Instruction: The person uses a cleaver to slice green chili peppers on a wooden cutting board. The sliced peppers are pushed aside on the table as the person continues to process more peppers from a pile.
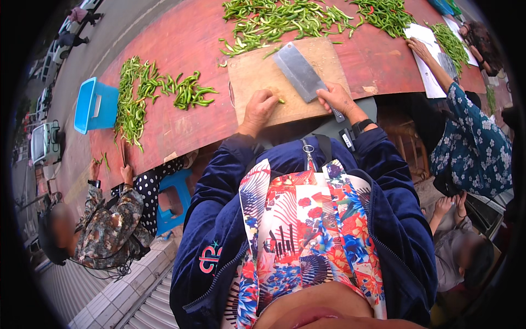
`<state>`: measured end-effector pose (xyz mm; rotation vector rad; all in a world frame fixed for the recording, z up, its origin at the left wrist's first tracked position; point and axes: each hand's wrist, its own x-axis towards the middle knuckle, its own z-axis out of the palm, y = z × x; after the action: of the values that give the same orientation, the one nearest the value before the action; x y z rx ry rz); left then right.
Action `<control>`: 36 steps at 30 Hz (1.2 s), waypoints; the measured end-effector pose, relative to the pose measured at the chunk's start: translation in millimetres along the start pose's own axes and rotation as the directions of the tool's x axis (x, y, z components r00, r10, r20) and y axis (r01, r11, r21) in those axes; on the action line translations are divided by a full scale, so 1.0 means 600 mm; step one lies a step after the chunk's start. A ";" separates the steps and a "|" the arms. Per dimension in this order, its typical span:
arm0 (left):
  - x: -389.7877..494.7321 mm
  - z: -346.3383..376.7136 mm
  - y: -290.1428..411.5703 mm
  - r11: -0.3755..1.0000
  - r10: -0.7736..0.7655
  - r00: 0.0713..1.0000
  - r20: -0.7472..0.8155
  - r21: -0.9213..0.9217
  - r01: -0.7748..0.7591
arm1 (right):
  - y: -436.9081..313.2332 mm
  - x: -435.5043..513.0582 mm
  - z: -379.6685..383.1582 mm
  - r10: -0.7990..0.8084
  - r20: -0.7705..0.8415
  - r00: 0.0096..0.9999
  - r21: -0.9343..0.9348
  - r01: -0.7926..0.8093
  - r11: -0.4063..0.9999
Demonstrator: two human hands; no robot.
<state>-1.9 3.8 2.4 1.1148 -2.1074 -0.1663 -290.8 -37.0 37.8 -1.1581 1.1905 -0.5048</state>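
My right hand (336, 98) is closed around the handle of a cleaver (298, 70), whose broad blade lies over a wooden cutting board (250, 74). On the board's near part rests my left hand (261, 107), fingers curled, with a small piece of green chili pepper (281, 100) beside its fingertips. Whether the left fingers hold anything is hidden. Another green chili (272, 52) lies by the blade's far end. Beyond the board spreads a large heap of green chilies (283, 20); a smaller heap (191, 91) is to the left.
Left on the red table (185, 127) are more chilies (133, 103) and a blue plastic bin (96, 105). A person in a camouflage jacket (109, 230) works there with a blade. At right, another person's hand (420, 48) touches a white board (427, 78) near a second cleaver.
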 end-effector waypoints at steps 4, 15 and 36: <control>0.001 -0.004 -0.005 1.000 -0.022 0.999 0.038 -0.007 0.022 | -0.008 0.002 0.007 0.013 0.128 0.992 0.013 -0.015 1.000; 0.006 -0.005 -0.009 0.994 -0.095 0.995 0.038 -0.051 0.097 | -0.012 0.019 0.022 0.065 0.214 0.975 -0.067 -0.052 0.996; 0.017 -0.001 -0.007 0.976 -0.159 0.985 0.068 -0.139 0.168 | -0.021 0.019 0.019 0.108 0.222 0.969 -0.098 -0.087 0.991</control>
<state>-1.9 -6.2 6.6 1.2080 -2.0165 -0.4264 -273.4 -46.0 42.9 -1.1916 1.0730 -0.2393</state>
